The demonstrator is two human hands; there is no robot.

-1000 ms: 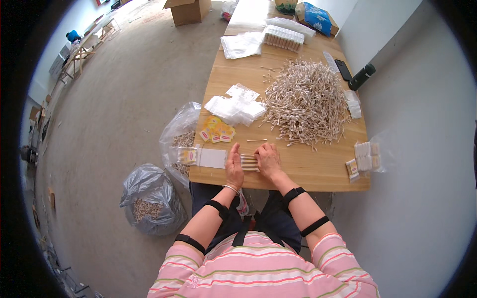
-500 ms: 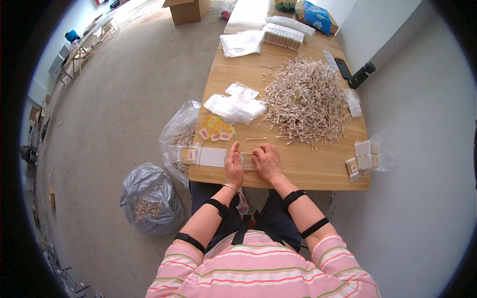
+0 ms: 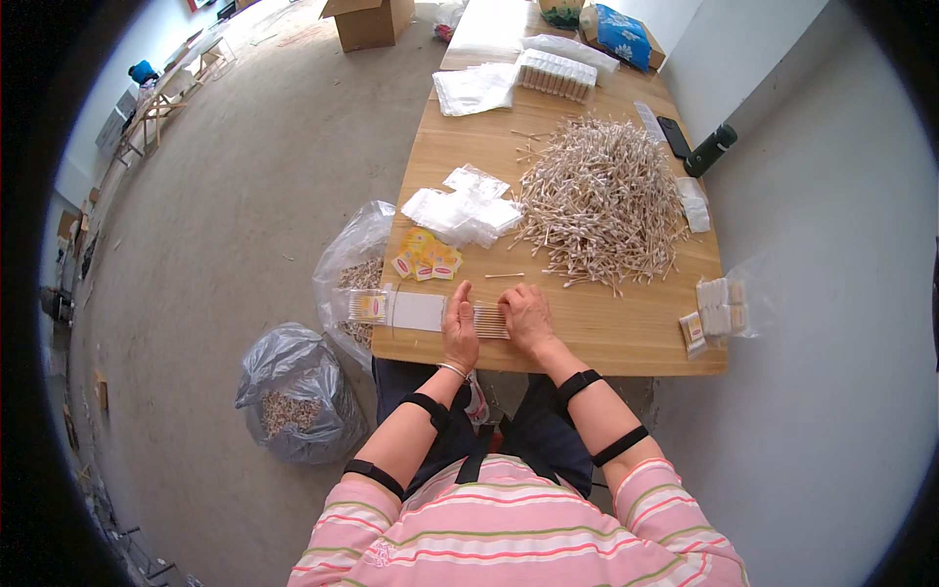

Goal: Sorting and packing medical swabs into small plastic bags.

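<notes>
A row of cotton swabs (image 3: 491,322) lies side by side on the wooden table between my hands. My left hand (image 3: 461,331) stands on edge against the row's left end, its fingers stretched out. At the other end, my right hand (image 3: 528,318) has its fingers bent and pressed together on the outermost swabs. Left of my left hand is a white card-like strip (image 3: 418,311), and beyond it a clear pack of swabs with a yellow label (image 3: 368,306) lies at the table's left edge. One loose swab (image 3: 505,275) rests just above my hands.
A large heap of swabs (image 3: 602,201) covers the table's middle. Yellow cards (image 3: 427,256) and clear bags (image 3: 464,207) lie to its left. Filled packs (image 3: 722,305) sit at right; a phone (image 3: 674,137) and dark bottle (image 3: 711,150) are by the wall. A grey bag (image 3: 301,391) stands on the floor.
My right hand has shifted slightly to the right, and more of the swab row shows between my hands. My left hand has stayed in place.
</notes>
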